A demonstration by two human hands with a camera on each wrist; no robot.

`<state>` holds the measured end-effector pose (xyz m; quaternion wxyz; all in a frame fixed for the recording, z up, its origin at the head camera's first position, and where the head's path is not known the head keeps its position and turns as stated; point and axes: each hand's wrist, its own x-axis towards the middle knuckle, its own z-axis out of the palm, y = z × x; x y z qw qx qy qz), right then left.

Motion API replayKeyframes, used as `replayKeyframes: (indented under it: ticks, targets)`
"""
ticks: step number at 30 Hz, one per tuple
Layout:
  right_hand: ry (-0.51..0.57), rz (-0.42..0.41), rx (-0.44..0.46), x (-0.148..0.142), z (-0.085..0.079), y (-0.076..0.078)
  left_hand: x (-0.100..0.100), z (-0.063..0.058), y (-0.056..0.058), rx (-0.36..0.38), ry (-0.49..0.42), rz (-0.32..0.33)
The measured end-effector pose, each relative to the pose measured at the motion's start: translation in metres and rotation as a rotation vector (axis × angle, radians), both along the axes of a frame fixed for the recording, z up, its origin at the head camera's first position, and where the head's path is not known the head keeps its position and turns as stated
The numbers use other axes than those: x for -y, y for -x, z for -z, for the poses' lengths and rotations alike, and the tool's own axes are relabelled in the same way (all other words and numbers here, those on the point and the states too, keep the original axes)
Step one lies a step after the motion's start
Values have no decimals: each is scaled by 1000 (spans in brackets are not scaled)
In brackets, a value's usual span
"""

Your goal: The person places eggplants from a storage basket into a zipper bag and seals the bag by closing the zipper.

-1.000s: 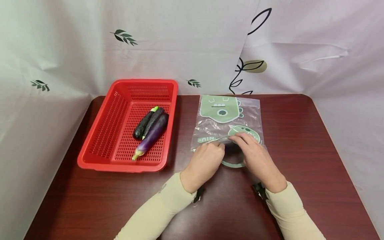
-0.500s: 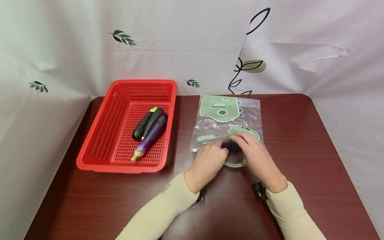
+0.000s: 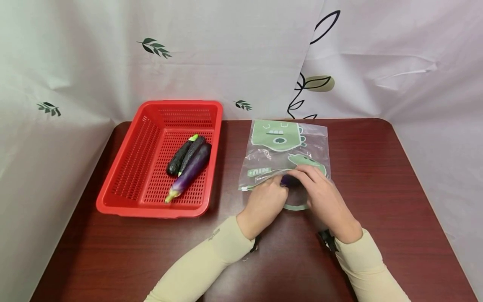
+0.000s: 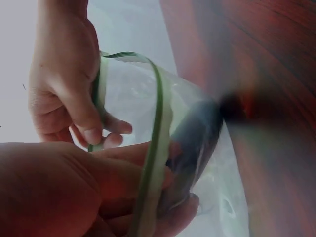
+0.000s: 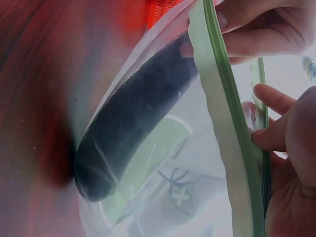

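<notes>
Long, dark purple eggplant (image 5: 140, 111), lying inside a clear plastic zip bag with green cartoon print (image 3: 279, 157) on the dark red wooden table (image 3: 377, 188). From my remote seat I see the left hand (image 3: 266, 203) reaching into the bag's near opening, fingers gripping the eggplant's left end; the right hand (image 3: 326, 199) pinches the bag's green-edged mouth. To the left, a red perforated plastic basket (image 3: 151, 211) holds three dark vegetables (image 3: 190, 157).

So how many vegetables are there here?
4. Three lie in the red basket: left dark one, middle dark one, purple one. A fourth vegetable is inside the plastic bag, partly hidden by the left hand.
</notes>
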<state>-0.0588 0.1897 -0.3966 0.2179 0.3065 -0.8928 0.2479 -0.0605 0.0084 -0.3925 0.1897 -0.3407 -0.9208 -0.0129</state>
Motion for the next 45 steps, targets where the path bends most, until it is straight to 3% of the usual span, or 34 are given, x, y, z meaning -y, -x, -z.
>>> replayKeyframes:
  ticks: [8,24,36,45]
  targets:
    - [15,-16,-38,1,-1,0,-4,6,1,55,-1,-15]
    - [2,-27,-50,2,-3,-2,-12,14,1,-89,43,-138]
    - [18,-38,-59,5,-4,-3,-17,17,1,-72,215,-273]
    - [27,-46,-57,5,-4,-3,-18,18,1,-42,250,-301]
